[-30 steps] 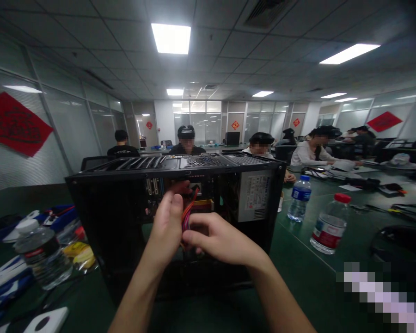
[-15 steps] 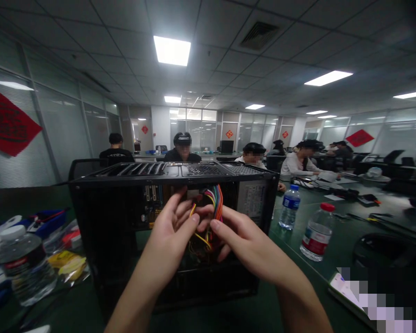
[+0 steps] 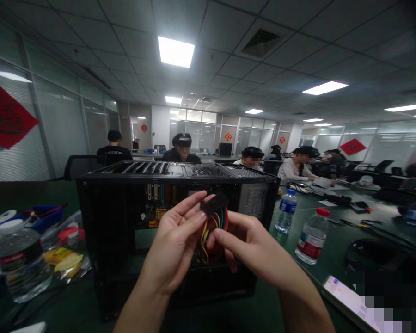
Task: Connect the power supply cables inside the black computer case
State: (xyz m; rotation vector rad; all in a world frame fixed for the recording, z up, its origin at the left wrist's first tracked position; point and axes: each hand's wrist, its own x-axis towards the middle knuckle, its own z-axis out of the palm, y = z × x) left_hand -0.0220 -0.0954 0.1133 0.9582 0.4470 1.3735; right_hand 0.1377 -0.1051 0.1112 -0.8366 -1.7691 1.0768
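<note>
A black open computer case (image 3: 118,217) stands on the green table (image 3: 298,286) in front of me. My left hand (image 3: 175,245) pinches a black connector (image 3: 213,202) at the end of a bundle of coloured wires (image 3: 215,226) in front of the case's open side. My right hand (image 3: 253,247) curls around the wire bundle just below the connector. Both hands are closed on the cable. Inside the case a circuit board (image 3: 156,206) and a grey power supply (image 3: 252,201) show.
A water bottle (image 3: 19,261) and packets lie at the left. Two more bottles, one with a blue label (image 3: 284,212) and one with a red label (image 3: 310,237), stand at the right. A phone (image 3: 346,300) lies near the right front. Other people sit at tables behind the case.
My hands have pulled the wire bundle out of the case toward me, and the black connector now shows between my left fingers. The view has tilted upward slightly.
</note>
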